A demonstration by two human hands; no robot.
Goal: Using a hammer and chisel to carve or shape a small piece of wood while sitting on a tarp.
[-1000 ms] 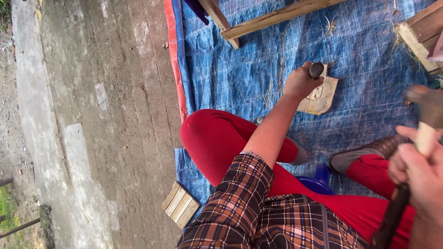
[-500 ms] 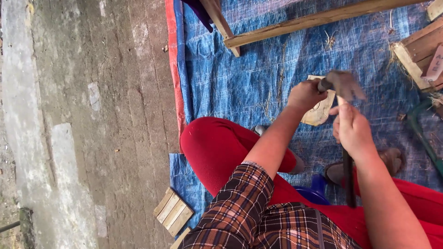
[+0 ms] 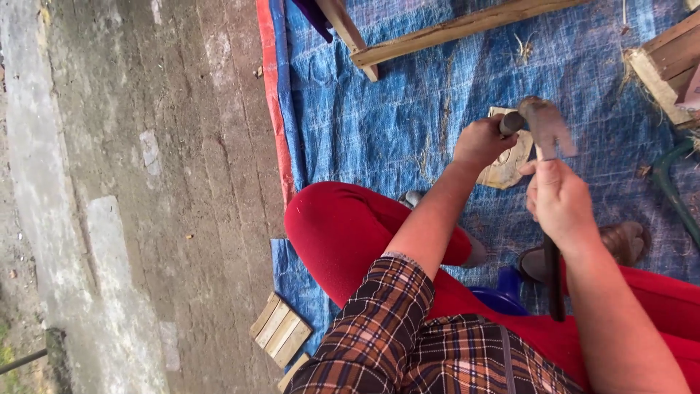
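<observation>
Hammer [image 3: 548, 190] is the thing in hand, blurred at its head, its long dark handle running from near the lap up and away to the metal head at the far end, over the small pale wooden block [image 3: 507, 164]. Largest in the scene is the blue tarp [image 3: 408, 95] with its red edge, spread to the right of the rough concrete ground [image 3: 146, 182]. A long wooden plank [image 3: 467, 28] lies across its far part, and a slatted wooden piece [image 3: 281, 328] sits near on the left. Right hand [image 3: 560, 201] is closed around the handle just below the head. Left hand [image 3: 483, 140] is closed around a short dark rod [image 3: 510, 122] standing over the block. Both hands are close together; the hammer head lies just right of the rod, touching or nearly so.
</observation>
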